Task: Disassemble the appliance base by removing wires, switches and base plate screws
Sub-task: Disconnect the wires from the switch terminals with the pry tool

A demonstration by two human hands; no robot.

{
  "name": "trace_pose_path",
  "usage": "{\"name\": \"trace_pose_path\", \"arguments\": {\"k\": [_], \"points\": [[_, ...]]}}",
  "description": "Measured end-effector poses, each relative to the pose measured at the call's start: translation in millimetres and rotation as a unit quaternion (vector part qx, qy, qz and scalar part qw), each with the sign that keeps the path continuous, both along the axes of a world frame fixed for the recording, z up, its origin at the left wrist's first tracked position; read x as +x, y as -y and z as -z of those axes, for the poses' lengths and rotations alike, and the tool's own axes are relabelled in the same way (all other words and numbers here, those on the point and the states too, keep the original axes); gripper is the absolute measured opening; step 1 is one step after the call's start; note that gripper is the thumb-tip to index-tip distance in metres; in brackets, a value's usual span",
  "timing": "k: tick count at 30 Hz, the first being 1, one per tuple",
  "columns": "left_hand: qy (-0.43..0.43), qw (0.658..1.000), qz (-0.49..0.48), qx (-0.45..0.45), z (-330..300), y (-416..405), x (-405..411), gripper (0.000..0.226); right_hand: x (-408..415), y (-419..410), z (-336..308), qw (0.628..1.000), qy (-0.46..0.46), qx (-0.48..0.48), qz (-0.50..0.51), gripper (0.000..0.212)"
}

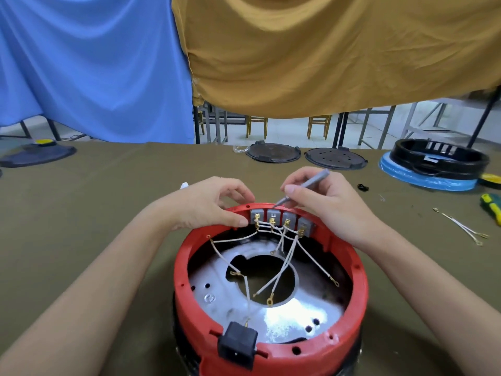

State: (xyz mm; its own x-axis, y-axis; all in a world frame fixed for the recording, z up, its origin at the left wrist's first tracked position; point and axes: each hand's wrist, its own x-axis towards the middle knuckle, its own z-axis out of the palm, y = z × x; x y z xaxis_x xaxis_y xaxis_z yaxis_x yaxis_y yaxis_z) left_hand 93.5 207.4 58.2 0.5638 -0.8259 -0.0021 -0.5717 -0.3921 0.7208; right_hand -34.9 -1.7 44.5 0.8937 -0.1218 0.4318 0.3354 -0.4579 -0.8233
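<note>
Round red plastic appliance base [271,346] sat upside down in the middle of the olive-green cloth-covered surface [108,202], open side up, shiny metal base plate [284,318] with a big centre hole showing inside

Row of four grey switches [283,219] was clipped into the far wall of the rim, thin white wires with brass terminals [279,278] hanging off them and trailing loose over the plate. Black power socket [238,346] was stuck in the near wall

Left hand [214,203] was curled over the far-left rim, thumb pressed right beside the leftmost switch. Right hand [325,202] was pinched shut around a slim grey metal screwdriver [303,188], pen-style, tip down at the top edge of the second switch

Also lying around: two dark round perforated plates [306,156] at the far edge, black ring housing on a blue disc [433,169] far right, green-and-yellow handled tool [492,210] at the right edge, spare white wires [461,226] just beside it
</note>
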Motion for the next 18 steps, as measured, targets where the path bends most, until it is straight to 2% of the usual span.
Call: {"name": "trace_pose_path", "arguments": {"k": [2,7,13,16,18], "points": [[0.002,1.0,0.0,-0.025,4,-4,-4,0.035,3,-3,-5,1.0,-0.005,-0.017,-0.011,0.011],[0.12,0.992,-0.02,-0.041,9,2,-5,0.02,20,-9,-16,1.0,-0.011,-0.016,-0.02,0.023],[0.05,0.996,0.003,-0.071,7,13,8,0.016,21,-3,-2,0.999,-0.014,0.035,-0.003,0.027],[0.048,0.995,0.031,-0.082,9,15,9,0.016,20,-2,-3,0.999,-0.012,-0.026,0.017,0.029],[0.132,0.988,0.045,-0.058,7,13,6,0.018,20,-3,-4,0.995,-0.009,-0.092,0.03,0.027]]}}
